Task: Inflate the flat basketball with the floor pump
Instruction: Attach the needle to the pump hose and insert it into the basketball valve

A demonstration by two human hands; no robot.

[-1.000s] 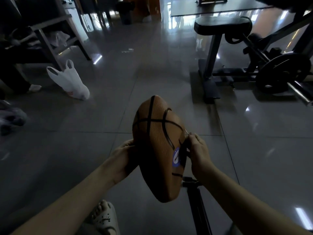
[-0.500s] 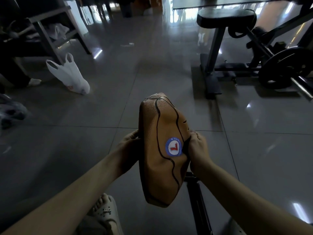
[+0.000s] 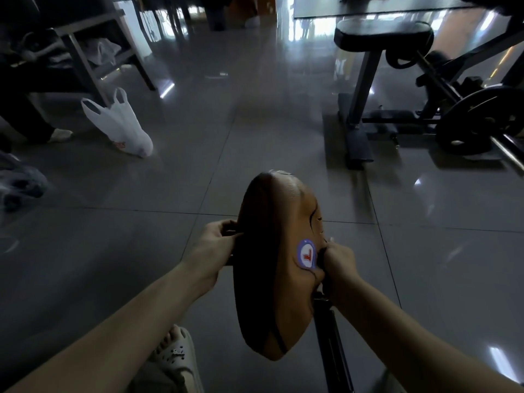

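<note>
The flat orange basketball (image 3: 272, 259) is held edge-up in front of me, caved in and folded, with a round blue-and-red sticker facing my right side. My left hand (image 3: 214, 251) grips its left edge, fingers curled round the rim. My right hand (image 3: 337, 262) pinches the ball's right side next to the sticker; what its fingertips hold is hidden. The black floor pump (image 3: 331, 344) stands upright below the ball, its top hidden behind the ball and my right wrist.
A white plastic bag (image 3: 119, 126) lies on the tiled floor at left, near a grey bench frame (image 3: 85, 61). A weight bench (image 3: 380, 41) and a barbell plate (image 3: 479, 123) stand at right. My foot in a pale clog (image 3: 177, 355) is below.
The ball has been turned in my hands, so its dark folded side now faces me and the sticker sits further right. Both hands have kept their hold on it.
</note>
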